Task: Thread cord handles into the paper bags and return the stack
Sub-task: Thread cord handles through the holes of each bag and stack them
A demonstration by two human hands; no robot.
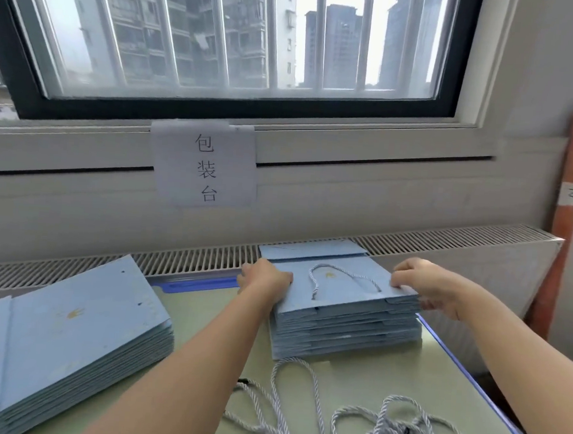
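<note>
A stack of flat light-blue paper bags (345, 334) stands at the back right of the green table. Its top bag (347, 297) carries a grey-white cord handle (341, 280) lying in a loop on its face. My left hand (264, 277) grips the left edge of the top bag, fingers curled over it. My right hand (422, 285) pinches the top bag's right edge, with fingers reaching under it. A second stack of blue bags (69, 337) lies at the left. A tangle of loose grey-white cords (366, 429) lies near the front edge.
The green table (211, 326) has a blue rim and ends at the right. Behind it run a radiator grille (192, 261) and a wall with a paper sign (204, 165) under a window. An orange roll (567, 217) leans in the right corner.
</note>
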